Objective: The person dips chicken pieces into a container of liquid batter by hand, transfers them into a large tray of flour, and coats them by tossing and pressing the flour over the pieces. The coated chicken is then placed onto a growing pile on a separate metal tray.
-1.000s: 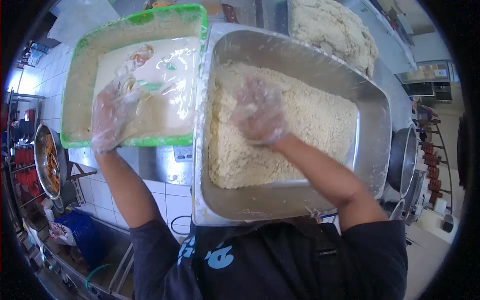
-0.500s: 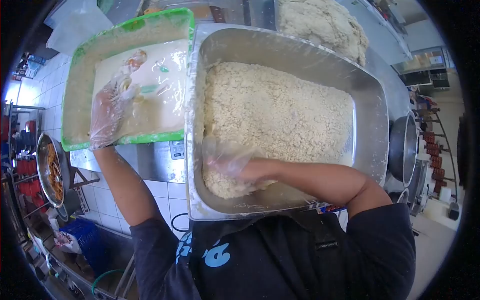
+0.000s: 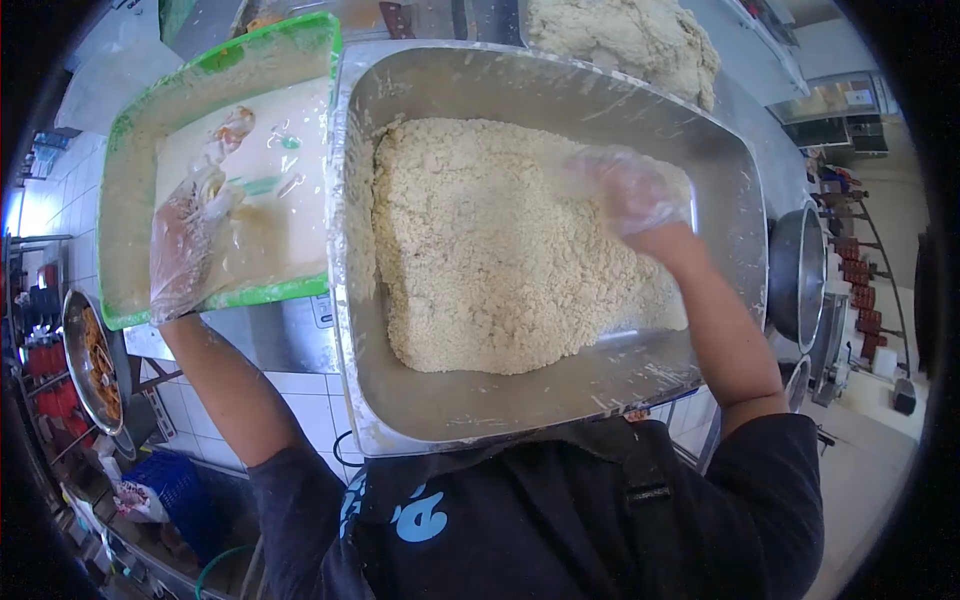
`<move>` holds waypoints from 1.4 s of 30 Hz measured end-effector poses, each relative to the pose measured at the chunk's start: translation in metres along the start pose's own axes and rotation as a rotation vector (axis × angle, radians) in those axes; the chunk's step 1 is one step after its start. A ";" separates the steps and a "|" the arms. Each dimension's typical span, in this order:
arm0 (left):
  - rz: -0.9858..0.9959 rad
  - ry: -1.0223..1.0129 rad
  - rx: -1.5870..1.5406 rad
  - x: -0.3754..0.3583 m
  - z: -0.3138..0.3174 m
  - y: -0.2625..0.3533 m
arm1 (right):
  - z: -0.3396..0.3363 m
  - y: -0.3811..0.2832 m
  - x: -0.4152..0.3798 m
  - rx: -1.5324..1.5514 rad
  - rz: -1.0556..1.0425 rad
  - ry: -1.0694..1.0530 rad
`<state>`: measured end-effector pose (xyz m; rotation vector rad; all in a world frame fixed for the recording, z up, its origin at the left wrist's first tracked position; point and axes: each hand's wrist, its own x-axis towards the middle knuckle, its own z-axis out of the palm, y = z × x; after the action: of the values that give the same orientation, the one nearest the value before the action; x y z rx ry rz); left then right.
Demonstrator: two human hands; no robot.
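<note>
A large steel pan point(image 3: 470, 415) in front of me holds a bed of pale breading crumbs point(image 3: 480, 250). My right hand point(image 3: 632, 190), in a clear plastic glove, rests on the crumbs at the pan's right side, fingers spread. To the left, a green tub point(image 3: 215, 300) holds creamy batter point(image 3: 280, 200) with a few coated pieces in it. My left hand point(image 3: 185, 245), also gloved and smeared with batter, lies in the tub near its front edge, fingers loosely around a battered piece.
A heap of breaded pieces point(image 3: 625, 40) fills a tray behind the pan. A steel pot point(image 3: 795, 275) stands to the right. Low on the left is a steel bowl of orange food point(image 3: 90, 360), with a blue crate point(image 3: 170, 490) below it.
My right hand swept from the pan's middle to its near left corner, then across to the right side. My left hand stayed in the batter tub.
</note>
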<state>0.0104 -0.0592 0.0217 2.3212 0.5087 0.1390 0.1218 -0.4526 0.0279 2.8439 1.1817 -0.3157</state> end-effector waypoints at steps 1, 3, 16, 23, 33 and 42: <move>0.008 -0.001 0.016 0.000 -0.001 0.000 | 0.015 -0.010 0.006 -0.037 -0.027 -0.105; 0.019 -0.003 0.046 -0.001 -0.001 0.000 | 0.024 -0.019 0.001 0.088 -0.101 -0.112; -0.040 -0.017 -0.061 0.003 0.003 -0.001 | 0.078 -0.064 0.050 -0.054 -0.125 0.484; 0.051 -0.010 -0.118 0.001 0.007 -0.013 | 0.015 -0.058 0.053 0.959 0.309 -0.238; 0.083 -0.006 0.003 0.000 0.004 -0.005 | 0.010 -0.054 0.075 0.658 -0.102 -0.777; 0.081 -0.025 -0.007 0.003 0.003 -0.007 | -0.070 -0.022 0.008 0.572 -0.242 -0.259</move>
<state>0.0121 -0.0556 0.0145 2.3350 0.4014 0.1493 0.1238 -0.4228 0.0959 2.9480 1.5830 -1.1671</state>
